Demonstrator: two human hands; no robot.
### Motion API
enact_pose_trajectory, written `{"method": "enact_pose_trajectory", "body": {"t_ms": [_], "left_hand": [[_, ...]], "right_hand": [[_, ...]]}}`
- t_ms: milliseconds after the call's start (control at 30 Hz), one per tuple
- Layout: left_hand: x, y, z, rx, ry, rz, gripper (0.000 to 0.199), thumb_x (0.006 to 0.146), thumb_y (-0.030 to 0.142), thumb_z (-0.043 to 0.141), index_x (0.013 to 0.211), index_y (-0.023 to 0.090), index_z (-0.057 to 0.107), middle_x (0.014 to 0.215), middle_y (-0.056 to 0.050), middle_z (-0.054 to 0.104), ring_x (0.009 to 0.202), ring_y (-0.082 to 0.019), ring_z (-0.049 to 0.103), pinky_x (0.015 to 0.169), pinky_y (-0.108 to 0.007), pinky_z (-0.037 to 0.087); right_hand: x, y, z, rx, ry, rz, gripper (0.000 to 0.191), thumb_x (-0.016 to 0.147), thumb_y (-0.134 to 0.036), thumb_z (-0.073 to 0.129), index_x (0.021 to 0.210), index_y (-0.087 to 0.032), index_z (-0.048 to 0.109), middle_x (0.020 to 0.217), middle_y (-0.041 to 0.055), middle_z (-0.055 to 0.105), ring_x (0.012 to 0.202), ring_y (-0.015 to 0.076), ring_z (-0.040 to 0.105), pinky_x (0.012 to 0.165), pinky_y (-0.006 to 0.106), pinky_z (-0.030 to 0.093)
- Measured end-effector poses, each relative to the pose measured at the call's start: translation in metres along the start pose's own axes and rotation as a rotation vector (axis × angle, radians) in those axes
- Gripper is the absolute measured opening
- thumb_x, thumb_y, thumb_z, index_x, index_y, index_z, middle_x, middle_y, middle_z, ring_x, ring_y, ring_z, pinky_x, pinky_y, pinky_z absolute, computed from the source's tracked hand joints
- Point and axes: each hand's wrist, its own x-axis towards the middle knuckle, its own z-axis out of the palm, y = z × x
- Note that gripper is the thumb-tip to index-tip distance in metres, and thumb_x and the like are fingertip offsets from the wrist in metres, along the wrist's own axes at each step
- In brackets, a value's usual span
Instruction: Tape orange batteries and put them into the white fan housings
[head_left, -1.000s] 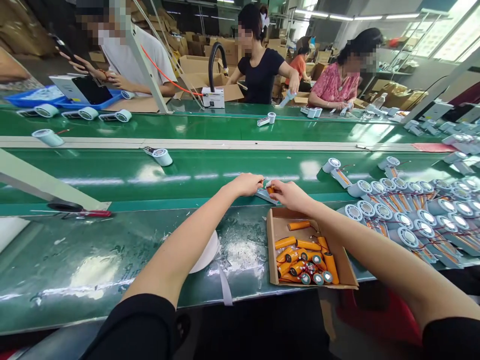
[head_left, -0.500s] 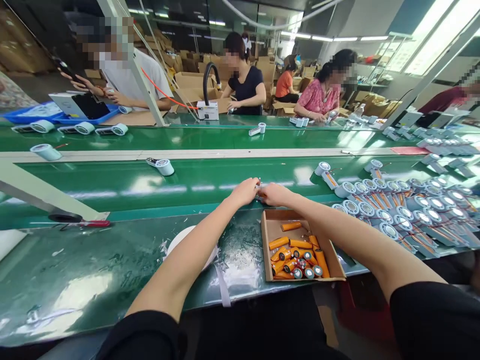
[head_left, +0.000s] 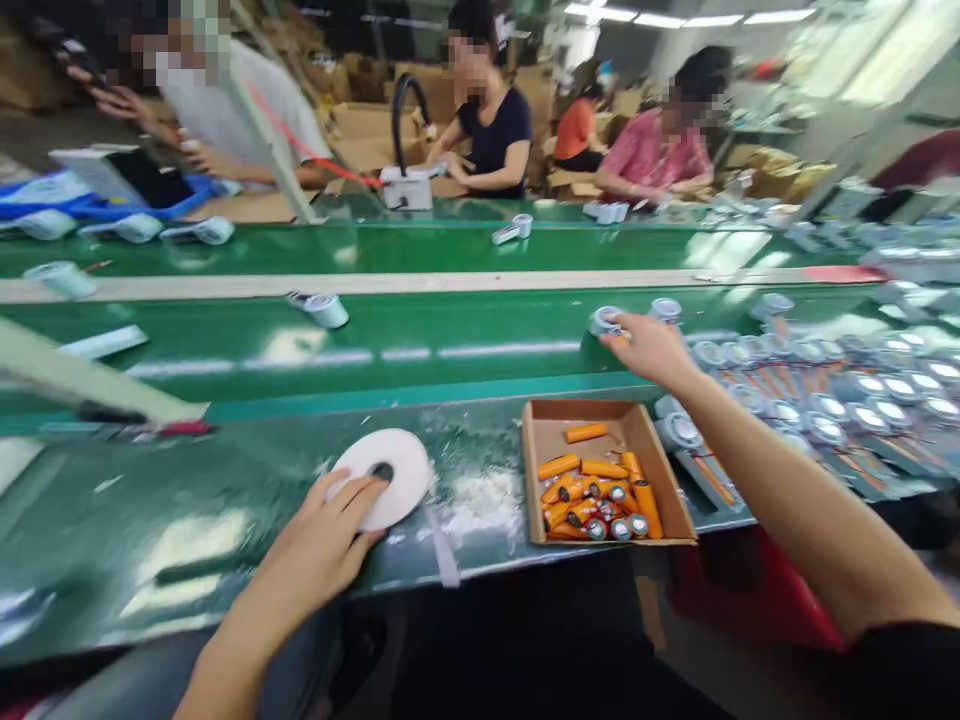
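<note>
Left hand [head_left: 319, 535], head view: fingers slightly spread on a flat white disc-shaped roll [head_left: 409, 470]
Right hand [head_left: 654, 350]: fingers appear to pinch a pale-blue round-headed plastic housing [head_left: 604, 319] over the green belt [head_left: 450, 345]
Progress: massed similar housings [head_left: 828, 432] at right show orange inside, so seem filled; loose orange cylindrical cells [head_left: 602, 468] suggest more remain
Shallow brown cardboard box [head_left: 546, 425]: holds those cells, crowded toward its near side

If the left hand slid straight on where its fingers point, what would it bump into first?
The white roll: the left hand has its fingers on it. Beyond that, the line seems to run across the bench toward the green belt, though depth is hard to judge.
</note>
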Motion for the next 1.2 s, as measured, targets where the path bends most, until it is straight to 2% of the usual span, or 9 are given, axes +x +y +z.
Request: {"method": "enact_pose_trajectory", "body": {"t_ms": [67,167,267,367,467,667,800,1033,1200], "left_hand": [[0.016,0.03,-0.015,-0.047,0.121,-0.014,0.045,0.095,0.034,0.065,0.137,0.018,0.06,0.136,-0.013,0.066,0.134,-0.037,0.049,0.114,-0.056,0.045],[0.044,0.077,-0.034,-0.096,0.393,0.03,0.045,0.092,0.029,0.073,0.133,0.019,0.057,0.128,-0.013,0.067,0.137,-0.036,0.045,0.115,-0.058,0.043],[0.061,0.106,-0.041,-0.152,0.51,0.141,0.047,0.09,0.011,0.069,0.133,0.024,0.056,0.125,-0.009,0.068,0.142,-0.033,0.043,0.121,-0.062,0.037],[0.066,0.102,-0.031,-0.323,0.482,0.094,0.049,0.09,0.01,0.066,0.135,0.028,0.057,0.131,-0.007,0.066,0.143,-0.032,0.045,0.119,-0.06,0.043],[0.056,0.082,-0.012,-0.629,0.312,-0.169,0.05,0.088,0.029,0.074,0.136,0.031,0.06,0.146,-0.006,0.056,0.139,-0.032,0.052,0.1,-0.046,0.063],[0.021,0.067,0.011,-0.757,0.222,-0.428,0.057,0.084,0.044,0.079,0.137,0.03,0.062,0.149,-0.008,0.053,0.135,-0.033,0.056,0.094,-0.044,0.066],[0.017,0.078,0.016,-0.556,0.214,-0.253,0.047,0.09,0.036,0.073,0.135,0.028,0.061,0.146,-0.008,0.056,0.138,-0.032,0.052,0.102,-0.046,0.061],[0.022,0.121,0.009,-0.29,0.36,0.018,0.054,0.086,0.004,0.065,0.136,0.023,0.057,0.123,-0.011,0.064,0.132,-0.034,0.044,0.11,-0.057,0.045],[0.032,0.153,0.005,-0.234,0.451,0.062,0.051,0.084,0.001,0.067,0.13,0.023,0.06,0.114,-0.01,0.066,0.121,-0.033,0.048,0.103,-0.053,0.044]], "right_hand": [[-0.033,-0.038,-0.01,0.309,-0.034,-0.112,0.043,0.104,-0.044,0.054,0.134,-0.015,0.065,0.108,0.0133,0.075,0.092,0.0279,0.069,0.085,0.039,0.053],[-0.095,-0.091,-0.023,0.67,-0.523,-0.231,0.047,0.098,-0.052,0.065,0.131,-0.019,0.066,0.073,0.0007,0.071,0.062,0.0188,0.062,0.059,0.027,0.047],[-0.15,-0.132,-0.017,0.851,-0.849,-0.337,0.034,0.095,-0.052,0.073,0.094,-0.018,0.074,0.065,-0.0022,0.067,0.055,0.0131,0.057,0.052,0.021,0.041],[-0.184,-0.147,0.0,0.778,-0.954,-0.613,0.041,0.101,-0.044,0.067,0.071,-0.017,0.069,0.059,-0.0021,0.064,0.05,0.0108,0.054,0.049,0.021,0.035],[-0.184,-0.132,0.003,0.537,-0.927,-0.868,0.021,0.097,-0.033,0.073,0.08,-0.021,0.075,0.061,-0.0038,0.066,0.052,0.012,0.056,0.05,0.024,0.032],[-0.109,-0.054,0.002,0.125,-0.355,-0.455,0.02,0.103,-0.026,0.062,0.118,-0.022,0.075,0.108,0.0062,0.076,0.098,0.024,0.071,0.084,0.03,0.053],[-0.088,-0.028,0.034,-0.117,-0.353,-0.507,0.028,0.097,-0.013,0.065,0.123,-0.019,0.072,0.111,0.0115,0.074,0.106,0.0312,0.069,0.091,0.041,0.056],[-0.129,-0.066,-0.013,1.092,0.333,-0.313,0.034,0.092,-0.02,0.076,0.124,-0.028,0.067,0.114,0.0035,0.069,0.107,0.026,0.071,0.096,0.045,0.061],[-0.175,-0.129,-0.011,1.225,0.802,-0.148,0.019,0.087,-0.011,0.08,0.09,-0.023,0.065,0.103,0.0024,0.066,0.105,0.0235,0.07,0.098,0.044,0.061]]}}
